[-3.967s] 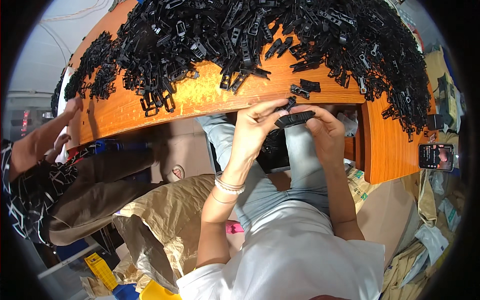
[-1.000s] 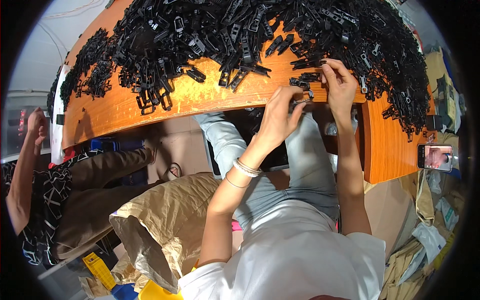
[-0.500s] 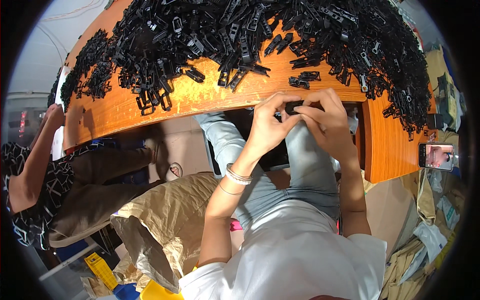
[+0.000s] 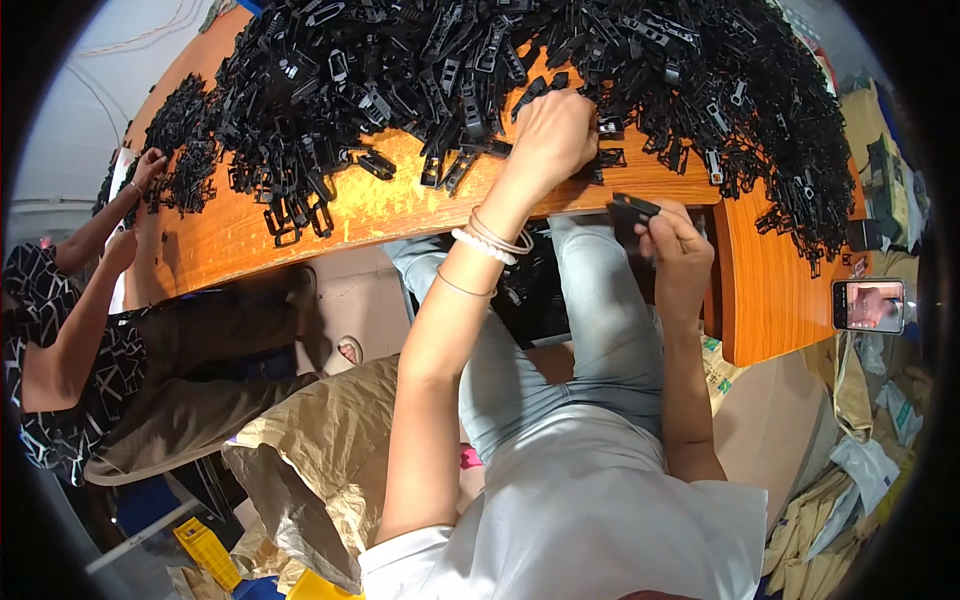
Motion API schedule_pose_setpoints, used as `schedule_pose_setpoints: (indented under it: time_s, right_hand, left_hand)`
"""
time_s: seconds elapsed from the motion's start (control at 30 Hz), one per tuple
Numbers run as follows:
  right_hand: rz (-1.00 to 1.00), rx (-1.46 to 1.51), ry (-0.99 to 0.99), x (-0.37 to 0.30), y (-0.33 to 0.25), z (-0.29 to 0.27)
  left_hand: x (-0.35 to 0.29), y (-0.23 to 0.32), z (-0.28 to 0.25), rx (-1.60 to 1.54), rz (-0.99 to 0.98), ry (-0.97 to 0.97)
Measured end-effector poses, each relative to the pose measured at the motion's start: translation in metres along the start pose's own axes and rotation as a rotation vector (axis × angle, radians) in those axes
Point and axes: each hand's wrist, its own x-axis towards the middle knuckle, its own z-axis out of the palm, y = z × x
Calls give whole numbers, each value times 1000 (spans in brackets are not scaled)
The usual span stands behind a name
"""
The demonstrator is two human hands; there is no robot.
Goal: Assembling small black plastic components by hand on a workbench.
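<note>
My left hand point(image 4: 556, 135) has come over the table to the near edge of the heap of black plastic parts point(image 4: 360, 70). Its fingers are curled downward, and whatever they grip is hidden beneath the hand. Just off the table's front edge, my right hand point(image 4: 680, 245) pinches a small dark flat plastic piece point(image 4: 634, 208) between thumb and fingers. A few loose black parts lie on the wood close to my left hand, partly covered by it.
The wooden table point(image 4: 400, 205) curves around me, with a wing on the right. A phone point(image 4: 868, 305) stands beside that wing. At left, another person's hands point(image 4: 150, 165) work by a smaller pile. Brown paper point(image 4: 320, 420) and a yellow crate point(image 4: 205, 550) are below left.
My hands, together around a black part before, have separated. The left went forward to the heap; the right drew slightly back with the piece. The other person's hand has moved toward the smaller pile.
</note>
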Motion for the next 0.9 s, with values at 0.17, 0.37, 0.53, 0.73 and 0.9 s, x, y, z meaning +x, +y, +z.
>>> schedule_pose_setpoints:
  time_s: [0.17,0.37,0.53,0.73,0.9]
  right_hand:
    - [6,-44,27,1,5,3]
    - [45,25,21,-1,6,2]
    - [-12,-70,51,4,-9,3]
    - [132,106,77,9,-33,16]
    - [117,-9,22,6,-40,20]
  left_hand:
    - [-4,-7,-4,57,57,-27]
    - [-1,-8,-5,195,164,-47]
    - [-27,-5,-25,-136,-10,152]
    - [-80,30,-28,-1083,-322,75]
    - [-90,33,-29,-1013,-303,103]
